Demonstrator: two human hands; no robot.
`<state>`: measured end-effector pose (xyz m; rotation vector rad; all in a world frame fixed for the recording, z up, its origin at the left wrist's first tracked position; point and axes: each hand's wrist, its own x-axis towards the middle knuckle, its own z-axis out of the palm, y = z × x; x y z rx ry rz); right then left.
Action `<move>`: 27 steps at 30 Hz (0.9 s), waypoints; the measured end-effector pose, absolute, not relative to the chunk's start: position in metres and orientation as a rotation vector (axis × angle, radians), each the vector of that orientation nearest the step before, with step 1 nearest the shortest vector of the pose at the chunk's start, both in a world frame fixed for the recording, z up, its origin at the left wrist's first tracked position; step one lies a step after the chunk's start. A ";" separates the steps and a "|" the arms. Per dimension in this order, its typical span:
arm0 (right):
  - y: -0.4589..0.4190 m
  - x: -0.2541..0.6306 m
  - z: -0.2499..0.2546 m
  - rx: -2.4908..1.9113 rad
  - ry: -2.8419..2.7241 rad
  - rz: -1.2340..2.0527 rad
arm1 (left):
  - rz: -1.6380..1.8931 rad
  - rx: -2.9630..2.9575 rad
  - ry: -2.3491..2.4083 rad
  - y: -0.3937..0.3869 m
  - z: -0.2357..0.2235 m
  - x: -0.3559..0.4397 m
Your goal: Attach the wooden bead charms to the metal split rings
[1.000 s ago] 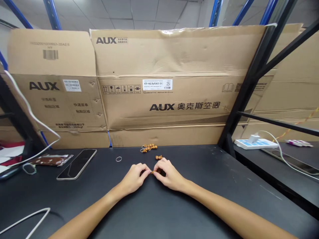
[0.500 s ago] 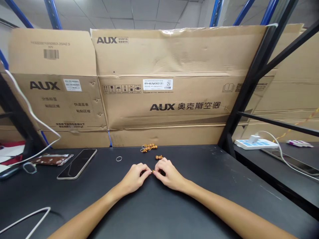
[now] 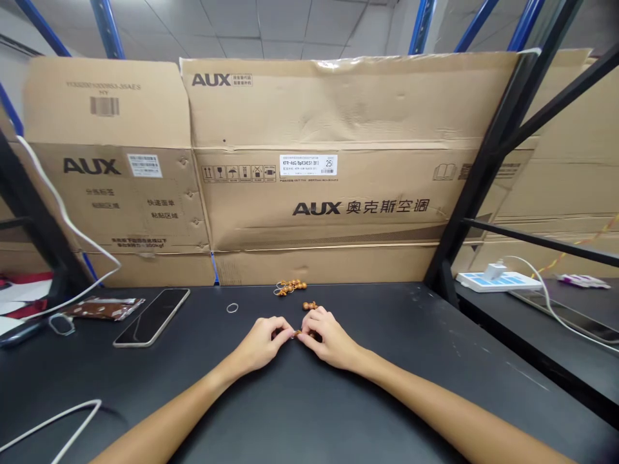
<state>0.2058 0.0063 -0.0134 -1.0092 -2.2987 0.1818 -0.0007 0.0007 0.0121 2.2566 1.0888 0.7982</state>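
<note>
My left hand [image 3: 264,345] and my right hand [image 3: 329,336] rest on the black table [image 3: 309,399], fingertips pinched together on a small brown wooden bead piece [image 3: 296,334] between them. Just beyond my right hand lie a couple of loose brown beads [image 3: 309,305]. Farther back, near the cardboard, sits a small cluster of strung wooden beads [image 3: 290,286]. A thin metal ring [image 3: 232,308] lies left of the beads.
A phone [image 3: 151,317] lies face up at the left, beside a brown wrapper [image 3: 101,308] and white cables [image 3: 53,425]. Large AUX cardboard boxes [image 3: 314,180] stand along the table's back. A black rack post [image 3: 478,174] rises at right, with a power strip [image 3: 498,280] beyond it.
Both hands stay pinched together at the same spot; the fingers shift only slightly. The camera view drifted a little.
</note>
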 end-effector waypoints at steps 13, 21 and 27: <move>0.002 0.204 -0.008 -0.987 -2.249 0.147 | 0.787 2.375 0.986 0.001 0.009 -0.001; 0.003 0.204 -0.007 -1.006 -2.173 0.154 | 0.783 2.417 0.954 0.002 0.006 -0.002; 0.002 0.205 -0.008 -0.853 -2.201 0.191 | 0.808 2.382 0.989 0.001 0.008 -0.001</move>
